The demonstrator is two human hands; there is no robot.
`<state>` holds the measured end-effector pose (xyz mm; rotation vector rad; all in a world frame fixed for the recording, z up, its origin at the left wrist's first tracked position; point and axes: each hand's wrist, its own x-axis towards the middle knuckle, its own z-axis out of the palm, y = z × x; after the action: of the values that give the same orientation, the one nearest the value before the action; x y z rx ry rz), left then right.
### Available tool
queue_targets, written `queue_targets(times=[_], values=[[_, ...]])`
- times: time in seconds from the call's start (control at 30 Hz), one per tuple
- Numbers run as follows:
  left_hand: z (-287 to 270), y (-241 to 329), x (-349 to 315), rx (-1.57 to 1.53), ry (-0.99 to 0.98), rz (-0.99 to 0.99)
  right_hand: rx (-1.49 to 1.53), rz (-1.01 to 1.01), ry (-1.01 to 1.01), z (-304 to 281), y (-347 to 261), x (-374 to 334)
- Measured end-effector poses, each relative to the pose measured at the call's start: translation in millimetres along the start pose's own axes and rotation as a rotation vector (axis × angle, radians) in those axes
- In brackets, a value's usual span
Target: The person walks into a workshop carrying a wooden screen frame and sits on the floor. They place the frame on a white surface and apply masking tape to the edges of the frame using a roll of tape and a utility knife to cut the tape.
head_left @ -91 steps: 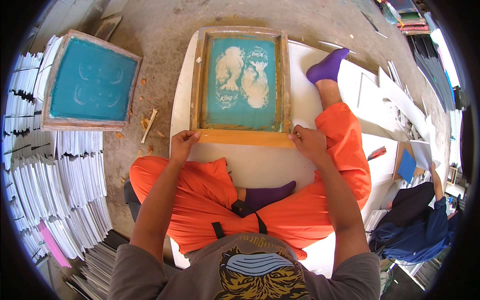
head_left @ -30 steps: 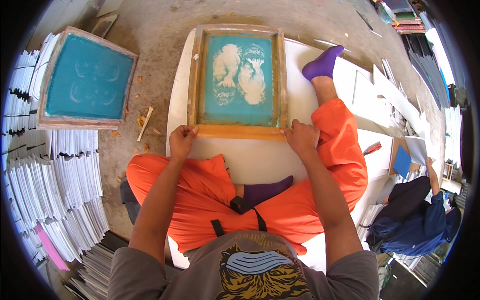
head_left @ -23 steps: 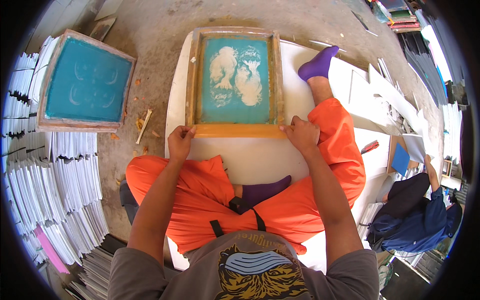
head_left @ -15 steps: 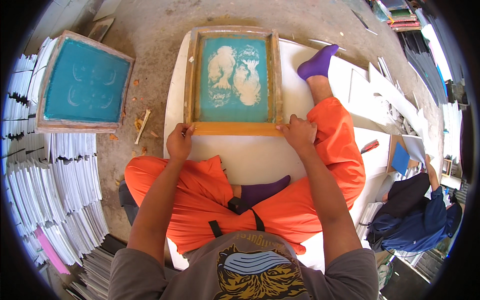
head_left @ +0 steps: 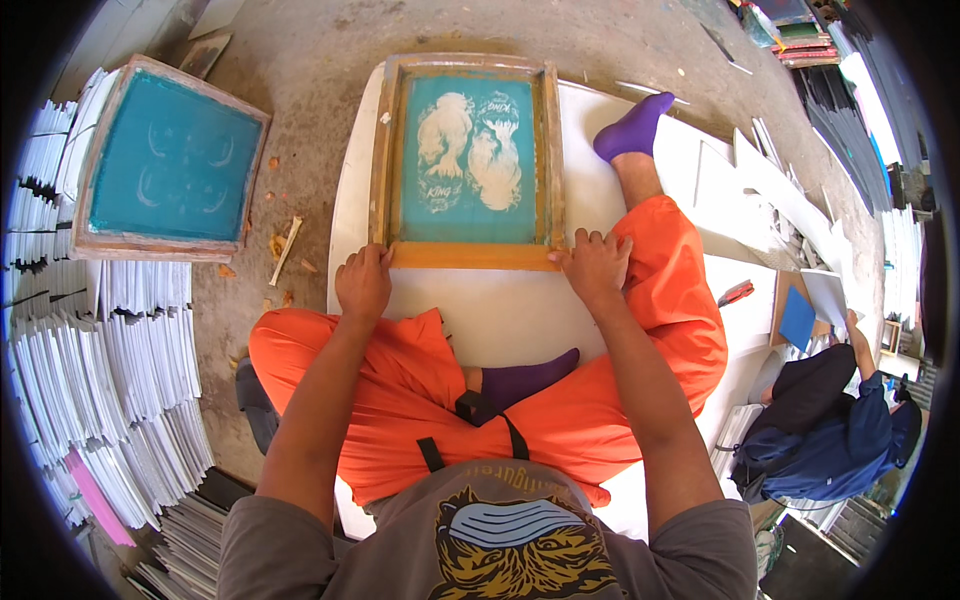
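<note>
You sit facing a wooden screen-printing frame (head_left: 386,160) that lies near the far left corner of a white board (head_left: 500,310), just inside its left edge. Your left hand (head_left: 363,282) and right hand (head_left: 594,268) touch opposite ends of an amber strip (head_left: 470,256) along the frame's near side; whether they are clamped on it or merely pressing, the curled fingers leave unclear. Uneven pull could skew or crease the strip, and a sideways push could nudge the frame over the left edge. The frame encloses teal mesh (head_left: 471,160) bearing two white figures. Beyond that edge, a second wooden frame (head_left: 258,185), resting on stacked white sheets (head_left: 150,360), encloses faintly marked mesh (head_left: 175,110).
</note>
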<state>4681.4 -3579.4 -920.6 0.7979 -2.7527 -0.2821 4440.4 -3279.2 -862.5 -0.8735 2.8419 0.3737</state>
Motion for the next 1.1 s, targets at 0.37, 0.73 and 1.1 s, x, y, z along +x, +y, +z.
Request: queue_targets(times=[0.37,0.73,1.1], values=[[5,-5,-1,0.034,-0.012,-0.002,0.027,0.021,-0.203,-24,-2,3],[3,-5,-2,-0.077,-0.009,-0.029,0.357,0.062,0.336,-8,43,-2],[4,-10,-5,-0.137,0.0,-0.13,0.52,0.109,0.631,-22,121,-4]])
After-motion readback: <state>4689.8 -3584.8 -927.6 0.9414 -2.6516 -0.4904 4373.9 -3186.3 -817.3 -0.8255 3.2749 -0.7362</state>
